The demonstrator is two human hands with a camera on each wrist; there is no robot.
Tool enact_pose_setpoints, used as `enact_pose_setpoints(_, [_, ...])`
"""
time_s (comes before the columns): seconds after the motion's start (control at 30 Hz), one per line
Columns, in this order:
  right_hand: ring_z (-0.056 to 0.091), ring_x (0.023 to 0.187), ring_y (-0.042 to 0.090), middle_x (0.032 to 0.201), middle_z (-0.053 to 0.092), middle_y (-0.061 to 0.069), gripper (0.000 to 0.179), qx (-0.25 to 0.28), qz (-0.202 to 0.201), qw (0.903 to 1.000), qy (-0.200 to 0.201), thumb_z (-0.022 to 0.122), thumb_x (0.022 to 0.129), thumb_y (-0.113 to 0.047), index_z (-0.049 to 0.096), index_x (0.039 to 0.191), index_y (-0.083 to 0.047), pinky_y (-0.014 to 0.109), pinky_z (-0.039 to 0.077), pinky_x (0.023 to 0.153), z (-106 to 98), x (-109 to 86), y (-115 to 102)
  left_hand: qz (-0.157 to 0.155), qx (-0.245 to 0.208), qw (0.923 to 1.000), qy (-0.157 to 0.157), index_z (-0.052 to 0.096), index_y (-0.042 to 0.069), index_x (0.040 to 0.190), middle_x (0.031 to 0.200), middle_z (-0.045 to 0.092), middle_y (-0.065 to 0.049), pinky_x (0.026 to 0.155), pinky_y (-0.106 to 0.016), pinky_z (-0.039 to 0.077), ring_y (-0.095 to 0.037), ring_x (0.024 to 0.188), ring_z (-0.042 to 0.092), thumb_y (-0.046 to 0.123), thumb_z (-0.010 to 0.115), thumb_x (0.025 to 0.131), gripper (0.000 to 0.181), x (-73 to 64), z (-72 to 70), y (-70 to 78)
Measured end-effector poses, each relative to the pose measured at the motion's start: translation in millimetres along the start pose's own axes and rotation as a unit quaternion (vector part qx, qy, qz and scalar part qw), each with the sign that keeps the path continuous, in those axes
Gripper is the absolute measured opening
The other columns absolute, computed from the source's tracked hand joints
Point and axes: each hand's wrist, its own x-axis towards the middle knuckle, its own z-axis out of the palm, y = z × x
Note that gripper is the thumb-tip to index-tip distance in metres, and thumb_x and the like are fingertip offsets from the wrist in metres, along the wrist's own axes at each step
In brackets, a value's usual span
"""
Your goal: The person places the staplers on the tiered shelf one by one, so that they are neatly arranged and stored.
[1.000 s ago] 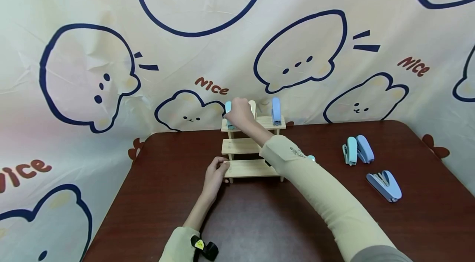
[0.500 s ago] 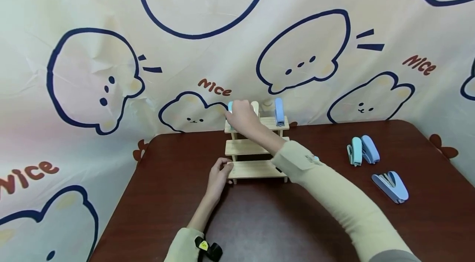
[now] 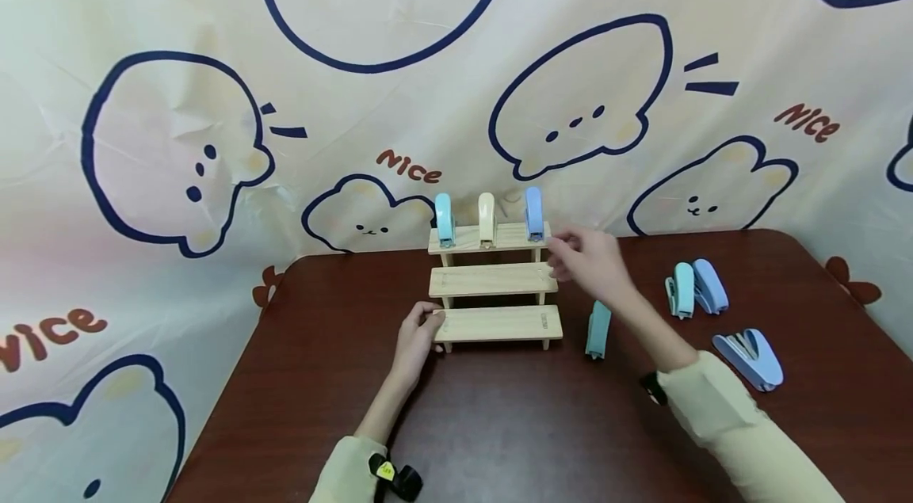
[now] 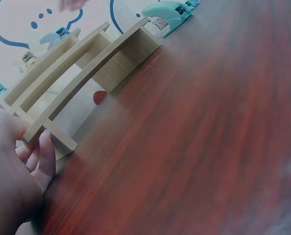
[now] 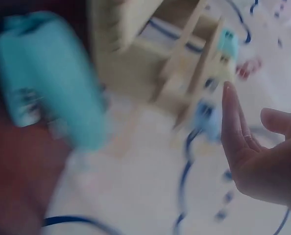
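Note:
A three-tier wooden display rack [image 3: 492,325] stands near the table's back edge. My left hand [image 3: 415,341] grips the left end of its lowest board, thumb above and fingers under, as the left wrist view shows. On the top tier, from left to right, stand a light blue stapler [image 3: 445,219], a cream stapler [image 3: 487,219] and a periwinkle stapler [image 3: 533,215]. My right hand [image 3: 594,264] hovers just right of the rack, fingers loosely bent and holding nothing. Below it, a teal stapler [image 3: 597,330] rests on the table; it looms blurred in the right wrist view.
Farther right on the brown table [image 3: 499,432] are a mint stapler [image 3: 682,291] and a blue stapler [image 3: 710,287] side by side. Nearer lies another blue stapler [image 3: 750,360]. A printed cloth [image 3: 456,123] hangs close behind the rack.
My right hand has left the light blue stapler on the top tier and moved right and down, off the rack. The left hand keeps its hold on the lowest board.

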Motion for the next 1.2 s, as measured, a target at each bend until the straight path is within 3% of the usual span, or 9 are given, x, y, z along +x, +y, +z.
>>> enact_pose_setpoints(0.17, [0.075,0.072,0.016,0.088,0.075,0.016,0.045,0.038,0.07,0.9966,0.021,0.057,0.108,-0.03,0.062,0.126,0.011,0.036,0.063,0.071,-46.2,-15.3,34.7,0.001,-0.003,0.9999,0.015,0.064,-0.002,0.119,0.091,0.059,-0.005,0.056,-0.027,0.051,-0.016,0.068,0.058,0.016,0.059,0.104,0.024,6.5,2.0,-17.5])
enact_pose_setpoints(0.33, [0.075,0.073,0.012,0.085,0.076,0.002,0.053,0.065,0.111,0.9908,0.041,0.053,0.109,-0.036,0.055,0.132,0.013,0.03,0.062,0.07,-85.6,-29.1,56.9,0.006,-0.005,0.9998,0.016,0.064,-0.001,0.118,0.092,0.061,-0.006,0.056,-0.027,0.052,-0.016,0.069,0.059,0.019,0.062,0.102,0.025,8.6,3.8,-18.3])
enact_pose_setpoints(0.43, [0.075,0.073,0.011,0.082,0.075,-0.004,0.048,0.083,0.119,0.9881,0.051,0.054,0.109,-0.039,0.059,0.125,0.006,0.028,0.062,0.069,-104.2,-33.9,65.6,0.009,-0.004,0.9998,0.016,0.064,-0.001,0.117,0.092,0.061,-0.006,0.056,-0.027,0.052,-0.015,0.07,0.059,0.019,0.061,0.102,0.025,9.2,4.3,-17.7])
enact_pose_setpoints(0.57, [0.075,0.072,0.011,0.08,0.075,-0.004,0.03,0.119,0.128,0.9829,0.058,0.057,0.107,-0.041,0.068,0.107,-0.013,0.028,0.062,0.068,-124.7,-39.6,75.9,0.005,-0.003,0.9998,0.017,0.064,-0.001,0.117,0.091,0.06,-0.006,0.056,-0.026,0.051,-0.015,0.07,0.058,0.017,0.061,0.103,0.023,9.0,4.0,-17.8])
enact_pose_setpoints(0.7, [0.075,0.072,0.011,0.08,0.075,-0.004,0.024,0.136,0.149,0.9776,0.06,0.058,0.106,-0.042,0.07,0.096,-0.024,0.028,0.062,0.069,-140.6,-41.6,88.4,-0.002,0.0,0.9999,0.011,0.063,-0.005,0.117,0.09,0.059,-0.006,0.056,-0.027,0.051,-0.017,0.068,0.057,0.014,0.059,0.104,0.023,7.8,2.1,-16.3])
enact_pose_setpoints(0.8, [0.075,0.072,0.01,0.079,0.075,-0.006,0.024,0.134,0.164,0.9749,0.069,0.058,0.106,-0.041,0.07,0.094,-0.025,0.027,0.062,0.068,-149.9,-41.5,96.9,-0.005,-0.001,0.9999,0.013,0.062,-0.007,0.116,0.087,0.058,-0.006,0.055,-0.028,0.051,-0.018,0.067,0.058,0.011,0.057,0.104,0.022,7.4,0.3,-16.2])
enact_pose_setpoints(0.93, [0.075,0.071,0.01,0.079,0.074,-0.005,0.021,0.17,0.18,0.9647,0.091,0.061,0.105,-0.036,0.072,0.091,-0.026,0.026,0.061,0.066,-160.1,-43.0,107.0,-0.004,-0.007,0.9997,0.023,0.064,-0.004,0.117,0.087,0.057,-0.004,0.054,-0.026,0.051,-0.016,0.066,0.057,0.013,0.059,0.103,0.022,8.5,-0.7,-16.9])
enact_pose_setpoints(1.2, [0.072,0.072,0.003,0.079,0.072,-0.014,0.018,0.128,0.2,0.9637,0.123,0.06,0.106,-0.031,0.057,0.112,-0.013,0.022,0.06,0.065,-166.6,-51.9,124.1,0.004,0.002,0.9997,0.023,0.065,-0.001,0.115,0.09,0.058,-0.007,0.054,-0.025,0.05,-0.016,0.067,0.058,0.016,0.061,0.102,0.022,9.3,4.7,-18.0])
